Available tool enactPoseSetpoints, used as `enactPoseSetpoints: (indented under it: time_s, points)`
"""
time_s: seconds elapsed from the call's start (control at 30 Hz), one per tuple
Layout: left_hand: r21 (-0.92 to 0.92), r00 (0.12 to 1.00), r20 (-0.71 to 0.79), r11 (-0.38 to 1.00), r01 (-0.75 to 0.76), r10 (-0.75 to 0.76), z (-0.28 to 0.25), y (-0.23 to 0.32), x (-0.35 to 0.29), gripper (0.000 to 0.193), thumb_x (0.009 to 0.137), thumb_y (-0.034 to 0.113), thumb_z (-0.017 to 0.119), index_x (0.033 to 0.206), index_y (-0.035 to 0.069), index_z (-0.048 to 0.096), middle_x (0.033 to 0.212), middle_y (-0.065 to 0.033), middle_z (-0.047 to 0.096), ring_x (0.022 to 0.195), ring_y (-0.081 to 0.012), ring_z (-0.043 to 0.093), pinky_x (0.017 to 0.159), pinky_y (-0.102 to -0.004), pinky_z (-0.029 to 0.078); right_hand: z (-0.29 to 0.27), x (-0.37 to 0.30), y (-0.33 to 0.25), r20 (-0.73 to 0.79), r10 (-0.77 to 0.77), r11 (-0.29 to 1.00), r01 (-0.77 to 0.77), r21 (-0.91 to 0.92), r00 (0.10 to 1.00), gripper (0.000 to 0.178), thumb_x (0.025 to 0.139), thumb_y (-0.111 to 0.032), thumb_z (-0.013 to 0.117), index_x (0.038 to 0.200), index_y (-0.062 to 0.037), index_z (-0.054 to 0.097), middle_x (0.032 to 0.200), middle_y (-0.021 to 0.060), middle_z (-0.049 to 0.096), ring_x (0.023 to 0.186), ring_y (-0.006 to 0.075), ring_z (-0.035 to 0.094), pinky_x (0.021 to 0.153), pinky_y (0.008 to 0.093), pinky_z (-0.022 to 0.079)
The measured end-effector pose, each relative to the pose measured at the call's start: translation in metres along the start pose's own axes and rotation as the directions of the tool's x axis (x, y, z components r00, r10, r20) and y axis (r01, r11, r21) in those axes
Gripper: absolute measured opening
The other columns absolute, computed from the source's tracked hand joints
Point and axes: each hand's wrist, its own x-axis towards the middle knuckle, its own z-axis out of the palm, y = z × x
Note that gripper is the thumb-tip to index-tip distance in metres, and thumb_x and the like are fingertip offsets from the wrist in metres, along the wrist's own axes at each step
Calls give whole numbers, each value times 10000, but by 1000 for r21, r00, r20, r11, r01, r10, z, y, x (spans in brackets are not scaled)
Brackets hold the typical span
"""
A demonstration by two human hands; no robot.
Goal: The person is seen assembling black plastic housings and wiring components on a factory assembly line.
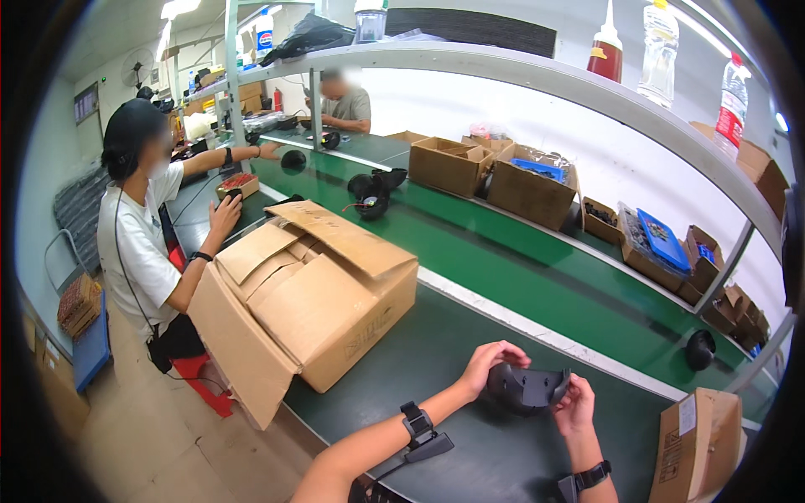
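A black curved plastic shell [523, 394] is held just over the dark green work surface [369, 419], its hollow side with small posts facing me. My left hand [493, 364] grips its left end, fingers curled over the far rim. At the opposite end, my right hand [575, 404] has its fingertips closed on the edge. Both wrists wear black straps with small devices. Left of my hands stands a large cardboard box [352, 323] with its flaps folded out.
Beyond a pale metal rail runs a green conveyor belt [470, 251] carrying black parts [369, 197] and a dark round shell [700, 350]. A smaller carton [696, 444] stands at right. Parts boxes [532, 189] line the far side under a shelf [503, 65]. Co-workers sit at left and behind.
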Motion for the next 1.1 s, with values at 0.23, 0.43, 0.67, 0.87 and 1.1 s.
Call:
enactPoseSetpoints:
  time_s: [0.23,0.43,0.67,0.87,1.1]
  points:
    - [270,977,-119,953,-137,174,-1,-15,39,311,961,252,433,986,0,613,891,-24,606,855,-102,554,789,-240,439,-11,52,6,-39,-155,980,148,-131,987,178,922,-198,588,788,-114,506,638,-35,491,512,79,463,488,234,385]
    - [394,979,-120,913,-108,168,-13,-24,40,205,916,175,521,956,-12,594,909,-41,607,877,-107,539,812,-256,433,-35,65,13,167,-228,941,261,-217,959,177,868,-80,637,892,-67,462,727,12,508,571,95,516,538,232,436]
    - [368,975,-201,930,-11,91,-6,-6,40,356,947,254,500,1124,-40,595,1032,-77,613,982,-132,547,904,-274,414,-16,58,6,236,-176,911,249,-329,956,413,736,44,756,1006,-42,456,795,12,598,656,67,573,635,210,491]
    - [621,944,-10,741,-253,331,-4,1,41,633,958,451,377,1340,-42,487,1396,-200,447,1305,-297,422,1106,-384,264,-19,53,8,94,-222,880,241,-408,970,334,819,-122,733,1056,15,542,847,31,614,669,79,547,610,205,437]
    - [648,959,100,714,-265,265,-7,-1,43,525,957,357,417,1299,-19,546,1349,-158,547,1372,-354,352,1125,-433,253,-28,63,10,223,-556,338,462,-820,801,508,810,-168,697,1273,-70,513,1280,90,510,933,191,508,795,300,430]
